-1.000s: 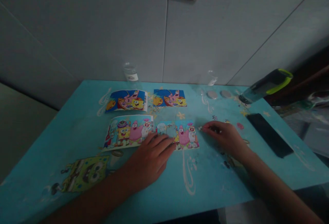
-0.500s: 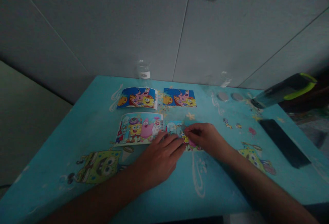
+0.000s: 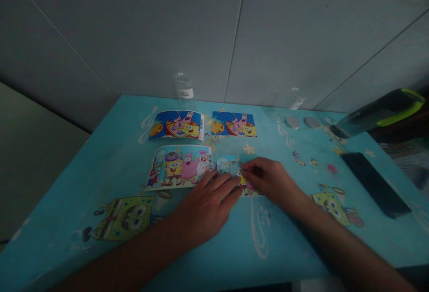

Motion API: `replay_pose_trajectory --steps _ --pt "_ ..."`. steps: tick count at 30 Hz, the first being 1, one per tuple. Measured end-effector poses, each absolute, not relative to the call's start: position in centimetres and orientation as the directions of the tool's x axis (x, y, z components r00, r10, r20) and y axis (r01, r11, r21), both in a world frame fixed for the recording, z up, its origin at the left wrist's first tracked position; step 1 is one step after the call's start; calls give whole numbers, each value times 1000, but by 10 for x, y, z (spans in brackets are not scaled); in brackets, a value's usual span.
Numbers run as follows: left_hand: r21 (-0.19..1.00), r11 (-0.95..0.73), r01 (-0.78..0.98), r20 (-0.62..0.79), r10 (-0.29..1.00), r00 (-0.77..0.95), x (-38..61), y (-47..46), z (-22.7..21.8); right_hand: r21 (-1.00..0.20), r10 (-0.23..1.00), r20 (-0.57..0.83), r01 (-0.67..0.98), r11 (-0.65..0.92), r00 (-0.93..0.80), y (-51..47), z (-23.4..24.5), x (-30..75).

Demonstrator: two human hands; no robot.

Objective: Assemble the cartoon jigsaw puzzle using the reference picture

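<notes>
My left hand lies with its fingers stretched out over a small cartoon picture and the right edge of a larger cartoon card. From the other side, my right hand pinches at the small picture's upper right part with thumb and fingertips. Whatever is in that pinch is hidden by the fingers. Both hands cover much of the small picture. Beyond them lie a curved card with a blue cartoon scene and a smaller picture of the same scene.
Clear containers stand by the wall, a labelled one at left and another at right. Two round silvery discs lie near the latter. A dark bottle with a green strap and a flat black object occupy the right side of the cartoon-print tablecloth.
The view has tilted slightly downward. Both hands keep nearly the same position over the small picture, with the right fingers still pinched. The cards and other objects stay in place.
</notes>
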State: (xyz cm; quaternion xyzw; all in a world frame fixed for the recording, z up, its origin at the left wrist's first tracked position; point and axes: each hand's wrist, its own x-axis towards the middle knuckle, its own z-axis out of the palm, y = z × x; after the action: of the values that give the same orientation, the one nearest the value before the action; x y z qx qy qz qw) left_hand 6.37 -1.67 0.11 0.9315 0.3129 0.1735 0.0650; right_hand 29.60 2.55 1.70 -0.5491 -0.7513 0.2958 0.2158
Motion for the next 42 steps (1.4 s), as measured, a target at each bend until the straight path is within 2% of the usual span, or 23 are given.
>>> replay_pose_trajectory --steps 6,13,23,34,42 --pt "233 -791 566 270 612 743 63 -17 3 -680 929 56 667 304 -366 24 21 298" --pt "236 -797 556 225 601 767 62 -17 2 -683 910 53 650 334 -412 24 16 299" --pt "245 -802 545 231 595 770 61 -16 4 -777 932 -82 608 162 -352 23 19 295" --pt "233 -800 553 219 597 772 59 -15 7 -864 957 -123 503 28 -264 27 21 317" --pt "202 -804 559 214 593 776 57 -17 2 -850 931 -107 519 97 -350 25 16 311"
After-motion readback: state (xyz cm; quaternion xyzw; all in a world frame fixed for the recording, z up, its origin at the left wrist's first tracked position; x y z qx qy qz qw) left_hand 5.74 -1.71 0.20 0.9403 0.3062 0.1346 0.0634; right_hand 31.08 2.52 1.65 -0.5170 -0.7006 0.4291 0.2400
